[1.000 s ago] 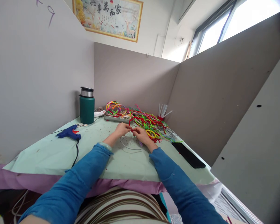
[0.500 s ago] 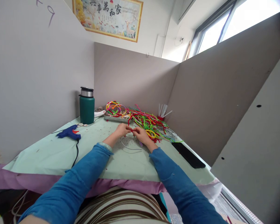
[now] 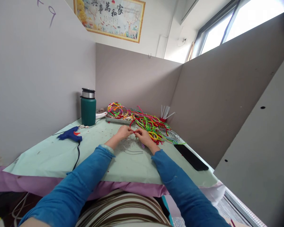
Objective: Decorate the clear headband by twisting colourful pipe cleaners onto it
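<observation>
My left hand (image 3: 123, 132) and my right hand (image 3: 142, 136) meet over the middle of the table, their fingertips pinched on a small red fuzzy strip (image 3: 133, 131) between them. A red length rises from near the fingertips toward the pile behind. Below the hands a thin grey wire (image 3: 133, 152) curves over the pale cloth. Just behind my right hand lies a heap of red, green and yellow fuzzy stems (image 3: 151, 121). A bit of purple shows under the right palm.
A green bottle (image 3: 88, 108) and a blue glue gun (image 3: 71, 134) with a black cord are at the left. At the back sit a metal tray (image 3: 119, 120) of colourful rings and a red holder (image 3: 163, 119) with white sticks. A black phone (image 3: 191, 157) lies at the right.
Both hands stay almost in place, with slight finger movement on the red strip. The grey wire beneath has shifted slightly.
</observation>
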A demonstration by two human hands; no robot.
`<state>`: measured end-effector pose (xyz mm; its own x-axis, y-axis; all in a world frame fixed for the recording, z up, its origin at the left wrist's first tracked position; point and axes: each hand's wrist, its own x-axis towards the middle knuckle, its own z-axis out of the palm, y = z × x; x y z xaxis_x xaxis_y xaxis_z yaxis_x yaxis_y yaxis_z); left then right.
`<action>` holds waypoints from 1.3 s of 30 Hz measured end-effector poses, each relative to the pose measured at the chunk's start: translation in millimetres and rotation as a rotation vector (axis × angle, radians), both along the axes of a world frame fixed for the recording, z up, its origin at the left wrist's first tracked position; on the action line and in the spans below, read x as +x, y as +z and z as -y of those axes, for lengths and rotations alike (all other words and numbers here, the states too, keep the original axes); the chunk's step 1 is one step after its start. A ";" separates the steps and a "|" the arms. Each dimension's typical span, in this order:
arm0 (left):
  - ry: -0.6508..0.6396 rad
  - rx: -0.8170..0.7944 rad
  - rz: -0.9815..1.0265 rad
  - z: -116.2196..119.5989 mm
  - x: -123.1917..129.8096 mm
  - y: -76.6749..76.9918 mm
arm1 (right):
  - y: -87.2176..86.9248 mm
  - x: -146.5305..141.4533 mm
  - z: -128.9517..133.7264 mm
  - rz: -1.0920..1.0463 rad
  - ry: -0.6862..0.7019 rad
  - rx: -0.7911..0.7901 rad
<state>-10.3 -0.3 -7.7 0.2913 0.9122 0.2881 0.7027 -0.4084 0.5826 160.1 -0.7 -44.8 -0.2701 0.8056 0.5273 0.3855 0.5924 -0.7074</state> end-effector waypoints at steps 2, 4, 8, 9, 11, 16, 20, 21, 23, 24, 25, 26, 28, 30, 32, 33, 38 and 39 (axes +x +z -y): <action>0.007 -0.008 0.002 0.0 0.3 0.0 | 0.2 0.0 0.3 0.001 0.002 0.002; 0.012 -0.018 0.009 -0.2 0.6 -0.4 | 0.3 0.0 0.5 0.004 0.003 0.005; 0.008 -0.058 0.031 0.1 0.8 -0.8 | -0.2 0.4 0.1 0.005 0.006 0.014; 0.007 -0.066 0.034 0.5 0.8 -0.6 | -0.4 0.6 -0.1 0.005 0.009 0.016; 0.004 -0.070 0.044 1.3 0.8 -0.2 | -1.0 0.8 -0.7 0.006 0.014 0.017; 0.010 -0.071 0.057 2.0 1.2 -0.4 | -1.3 0.9 -1.3 0.007 0.016 0.012; 0.018 -0.060 0.055 1.4 0.9 -0.6 | -0.2 0.3 -0.4 0.007 0.013 0.008; 0.021 -0.057 0.050 1.2 0.6 -0.5 | -0.1 0.1 -0.2 0.007 0.013 0.007; 0.018 -0.051 0.036 0.6 0.0 -0.3 | -0.2 0.1 -0.2 0.009 0.014 0.008; 0.015 -0.048 0.028 0.1 -0.4 -0.3 | -0.5 0.2 -0.4 0.010 0.016 0.010; 0.011 -0.045 0.018 -0.4 -0.7 -0.5 | -0.9 0.4 -0.6 0.012 0.018 0.012; 0.007 -0.043 0.007 -0.9 -1.0 -0.7 | -1.3 0.6 -0.9 0.014 0.021 0.016; 0.004 -0.038 -0.009 -1.9 -1.2 -1.3 | -2.1 1.1 -1.5 0.018 0.021 0.017; 0.005 -0.044 0.002 -2.2 -1.1 -1.9 | -2.2 1.4 -1.7 0.025 0.015 0.016; 0.013 -0.068 0.035 -1.6 -0.7 -2.2 | -1.7 1.4 -1.3 0.032 0.012 0.013; 0.022 -0.084 0.051 -1.1 -0.6 -2.1 | -1.3 1.3 -0.9 0.034 0.013 0.012; 0.034 -0.157 0.089 1.3 -0.5 -2.0 | -0.2 1.1 0.3 0.027 0.027 0.014; 0.021 -0.175 0.109 1.6 -0.3 -2.1 | -0.5 1.2 0.1 0.027 0.034 0.022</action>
